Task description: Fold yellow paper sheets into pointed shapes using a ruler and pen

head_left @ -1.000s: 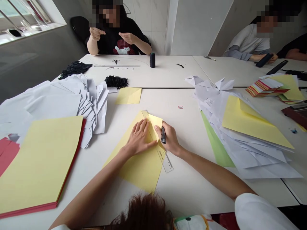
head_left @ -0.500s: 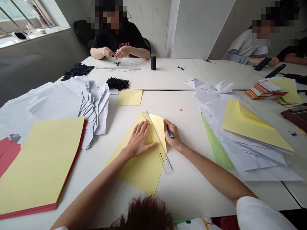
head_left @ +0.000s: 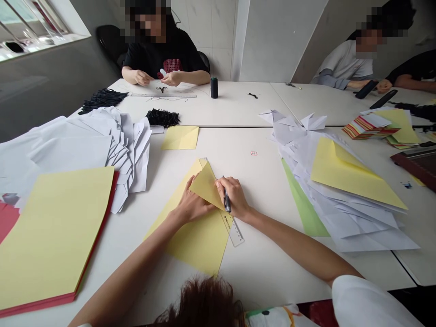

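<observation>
A yellow sheet of paper (head_left: 195, 245) lies at a slant on the table in front of me. On it rests a clear plastic ruler (head_left: 235, 231), running from upper left to lower right. My left hand (head_left: 194, 204) presses down on the ruler and sheet, fingers stretched out and partly hidden under the sheet's lifted flap (head_left: 207, 186). With my right hand (head_left: 235, 195) I grip a dark pen (head_left: 226, 200), and its fingers also pinch the edge of that flap, which is folded over the ruler.
Stacked yellow and red sheets (head_left: 64, 227) lie at left, before a pile of white papers (head_left: 75, 141). Folded white papers (head_left: 361, 227), one yellow on top, lie at right. A black thread spool (head_left: 214, 87) stands across the table, near a person (head_left: 166, 59) handling thread.
My right hand has moved left, folding the sheet's right flap up over the ruler and my left fingers. The left hand stays on the ruler. The view has shifted slightly.
</observation>
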The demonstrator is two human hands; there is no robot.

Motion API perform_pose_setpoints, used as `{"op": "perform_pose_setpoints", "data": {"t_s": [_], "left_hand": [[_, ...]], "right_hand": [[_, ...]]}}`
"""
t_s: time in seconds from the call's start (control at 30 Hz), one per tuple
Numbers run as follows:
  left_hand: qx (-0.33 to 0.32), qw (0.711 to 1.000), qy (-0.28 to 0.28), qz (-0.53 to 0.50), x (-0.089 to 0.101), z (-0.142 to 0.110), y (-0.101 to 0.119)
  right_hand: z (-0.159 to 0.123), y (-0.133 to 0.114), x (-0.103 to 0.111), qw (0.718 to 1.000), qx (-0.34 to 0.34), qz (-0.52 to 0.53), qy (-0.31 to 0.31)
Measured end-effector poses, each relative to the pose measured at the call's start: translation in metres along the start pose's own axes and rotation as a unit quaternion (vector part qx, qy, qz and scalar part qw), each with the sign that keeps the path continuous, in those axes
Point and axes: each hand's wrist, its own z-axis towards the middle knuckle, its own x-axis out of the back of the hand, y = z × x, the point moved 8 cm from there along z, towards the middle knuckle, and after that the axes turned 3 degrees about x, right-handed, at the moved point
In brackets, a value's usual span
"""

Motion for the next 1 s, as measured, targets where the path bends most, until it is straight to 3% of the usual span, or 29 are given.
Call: {"op": "perform_pose_setpoints", "data": {"t_s": [0.2, 0.4, 0.63, 0.73, 0.87, 1.0], "left_hand": [[0.046, 0.998, -0.018, 0.032, -0.006, 0.0, -0.008], [0.042, 0.998, -0.029, 0.03, -0.006, 0.0, -0.007], [-0.001, 1.0, -0.018, -0.003, 0.001, -0.001, 0.001], [0.001, 1.0, -0.028, 0.007, -0.003, -0.001, -0.001], [0.043, 0.998, -0.033, 0.027, -0.008, -0.001, -0.009], [0.047, 0.998, -0.024, 0.028, -0.007, -0.002, -0.01]], "right_hand": [[0.027, 0.023, 0.02, 0.987, -0.073, 0.138, 0.031], [0.058, 0.025, -0.002, 0.995, -0.049, 0.089, 0.016], [0.053, 0.006, -0.023, 0.994, 0.057, -0.087, 0.021], [0.057, 0.014, -0.016, 0.998, 0.04, -0.037, 0.017], [0.066, 0.033, -0.003, 0.996, -0.031, 0.083, 0.028], [0.071, 0.032, -0.013, 0.998, -0.019, 0.056, 0.024]]}}
